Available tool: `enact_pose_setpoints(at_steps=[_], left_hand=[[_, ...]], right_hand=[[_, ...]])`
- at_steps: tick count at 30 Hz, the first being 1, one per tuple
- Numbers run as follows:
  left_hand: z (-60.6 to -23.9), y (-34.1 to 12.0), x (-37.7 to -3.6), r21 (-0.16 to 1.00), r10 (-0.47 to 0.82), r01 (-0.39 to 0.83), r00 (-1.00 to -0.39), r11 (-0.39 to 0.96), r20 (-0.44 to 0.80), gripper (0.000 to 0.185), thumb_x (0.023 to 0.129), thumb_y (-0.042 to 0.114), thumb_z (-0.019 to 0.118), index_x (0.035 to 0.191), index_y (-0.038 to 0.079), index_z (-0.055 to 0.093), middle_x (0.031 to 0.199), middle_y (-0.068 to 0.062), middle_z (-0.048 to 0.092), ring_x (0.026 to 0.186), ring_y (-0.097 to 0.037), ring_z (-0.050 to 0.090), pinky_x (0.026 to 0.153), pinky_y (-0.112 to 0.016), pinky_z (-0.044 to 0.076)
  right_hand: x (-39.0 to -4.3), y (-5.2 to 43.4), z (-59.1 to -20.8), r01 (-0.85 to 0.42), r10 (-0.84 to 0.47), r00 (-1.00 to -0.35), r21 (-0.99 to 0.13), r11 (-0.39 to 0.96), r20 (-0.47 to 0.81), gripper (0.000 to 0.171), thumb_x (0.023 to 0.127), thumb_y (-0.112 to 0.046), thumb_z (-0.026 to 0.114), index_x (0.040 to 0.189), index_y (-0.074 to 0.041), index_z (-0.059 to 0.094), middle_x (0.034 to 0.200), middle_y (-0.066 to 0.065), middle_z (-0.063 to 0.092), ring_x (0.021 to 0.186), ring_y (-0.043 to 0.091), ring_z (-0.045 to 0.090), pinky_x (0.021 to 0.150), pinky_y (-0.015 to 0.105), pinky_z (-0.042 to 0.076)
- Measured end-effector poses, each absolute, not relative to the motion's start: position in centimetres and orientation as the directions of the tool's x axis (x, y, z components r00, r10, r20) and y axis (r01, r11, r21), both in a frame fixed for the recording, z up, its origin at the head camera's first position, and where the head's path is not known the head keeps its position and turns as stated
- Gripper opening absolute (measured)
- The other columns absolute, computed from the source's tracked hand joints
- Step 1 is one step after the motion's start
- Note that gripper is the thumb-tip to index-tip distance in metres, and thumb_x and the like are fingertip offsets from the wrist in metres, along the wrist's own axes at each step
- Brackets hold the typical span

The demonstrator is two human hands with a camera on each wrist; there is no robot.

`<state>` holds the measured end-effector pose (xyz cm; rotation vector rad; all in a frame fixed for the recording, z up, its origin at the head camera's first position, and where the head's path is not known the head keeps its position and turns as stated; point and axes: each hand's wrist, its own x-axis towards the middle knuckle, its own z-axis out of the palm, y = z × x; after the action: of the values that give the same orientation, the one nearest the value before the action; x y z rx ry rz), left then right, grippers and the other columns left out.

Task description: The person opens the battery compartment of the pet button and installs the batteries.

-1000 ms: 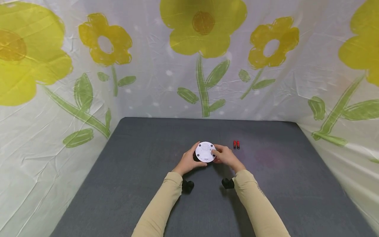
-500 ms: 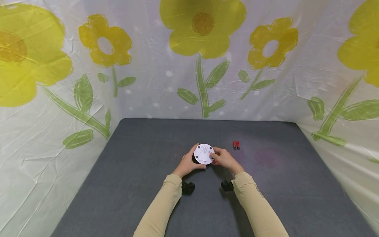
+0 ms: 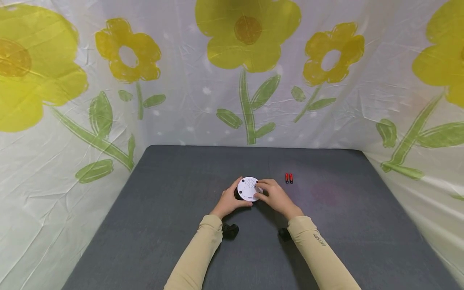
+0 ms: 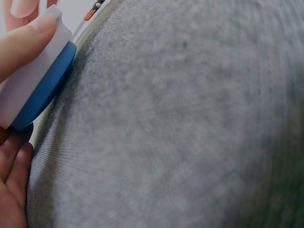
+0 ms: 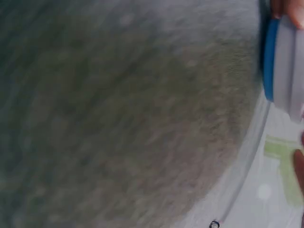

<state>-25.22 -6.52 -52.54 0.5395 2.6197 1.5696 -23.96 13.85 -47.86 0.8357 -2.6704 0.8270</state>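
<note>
two forearms (image 3: 193, 253) are reaching forward over a gray table (image 3: 156, 209), the left grip (image 3: 229, 201) clasping a round white-and-blue device (image 3: 247, 188).
the device is showing its holed white face upward between the grips, left thumb (image 4: 28, 45) lying along its side; the right grip (image 3: 277, 197) is angling in, thumb and fingertips at that face, whether pinching anything is unclear. two red batteries (image 3: 286, 177) are lying beyond.

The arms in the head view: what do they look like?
They're a person's: the left sleeve is beige and looks plain; the right sleeve, also beige, bears dark lettering. The left hand and right hand are ungloved. A black, rounded device shows by the left cuff, another by the right cuff.
</note>
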Motion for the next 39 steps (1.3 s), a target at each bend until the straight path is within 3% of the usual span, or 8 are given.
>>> enact_pose_setpoints(at_steps=[6,20,24,30,34,39], left_hand=[[-52.5,-6.6,-25.3,0.856,0.317,0.278,-0.938,0.435,0.144,0.103,0.067,0.035,0.084,0.148,0.012,0.025,0.141,-0.011,0.039,0.126,-0.023,0.039,0.099,-0.044,0.035],[-52.7,-6.7,-25.2,0.847,0.299,0.280,-0.942,0.452,0.152,0.104,0.065,0.039,0.084,0.147,0.010,0.027,0.141,-0.013,0.039,0.126,-0.026,0.039,0.097,-0.045,0.037],[-52.7,-6.6,-25.2,0.845,0.295,0.286,-0.942,0.452,0.161,0.103,0.064,0.039,0.084,0.146,0.009,0.029,0.139,-0.014,0.042,0.123,-0.025,0.042,0.096,-0.044,0.039],[-52.5,-6.5,-25.4,0.846,0.295,0.301,-0.938,0.439,0.181,0.099,0.065,0.036,0.084,0.144,0.007,0.033,0.133,-0.014,0.049,0.115,-0.022,0.050,0.091,-0.040,0.043],[-52.2,-6.4,-25.5,0.849,0.299,0.303,-0.937,0.433,0.182,0.096,0.065,0.033,0.085,0.144,0.007,0.035,0.130,-0.014,0.051,0.112,-0.022,0.052,0.090,-0.040,0.043],[-51.7,-6.4,-25.5,0.858,0.296,0.279,-0.942,0.431,0.158,0.094,0.067,0.032,0.084,0.143,0.008,0.035,0.132,-0.013,0.050,0.115,-0.022,0.050,0.092,-0.039,0.043]], right_hand=[[-23.9,13.6,-48.2,-0.713,-0.573,-0.694,-0.302,0.633,0.436,0.022,0.082,-0.019,0.072,0.100,-0.006,0.072,0.110,0.010,0.063,0.104,0.023,0.053,0.088,0.037,0.045],[-24.1,12.8,-48.0,-0.779,-0.661,-0.590,-0.112,0.617,0.463,0.010,0.080,-0.015,0.073,0.087,-0.008,0.072,0.099,0.008,0.066,0.092,0.022,0.058,0.078,0.036,0.050],[-24.3,12.6,-47.8,-0.794,-0.694,-0.541,-0.017,0.607,0.476,0.005,0.079,-0.013,0.073,0.077,-0.011,0.069,0.085,0.000,0.065,0.079,0.018,0.057,0.069,0.032,0.050],[-24.6,12.4,-47.5,-0.823,-0.749,-0.464,0.083,0.563,0.472,0.018,0.074,-0.009,0.071,0.063,-0.015,0.058,0.063,-0.006,0.049,0.056,0.012,0.046,0.052,0.027,0.044],[-24.9,12.5,-47.3,-0.834,-0.762,-0.449,0.087,0.545,0.467,0.021,0.071,-0.008,0.072,0.061,-0.015,0.055,0.061,-0.007,0.046,0.051,0.009,0.043,0.048,0.026,0.042],[-25.2,12.6,-47.2,-0.834,-0.758,-0.474,0.049,0.550,0.448,0.023,0.072,-0.006,0.070,0.060,-0.016,0.053,0.059,-0.008,0.043,0.048,0.005,0.038,0.046,0.025,0.040]])
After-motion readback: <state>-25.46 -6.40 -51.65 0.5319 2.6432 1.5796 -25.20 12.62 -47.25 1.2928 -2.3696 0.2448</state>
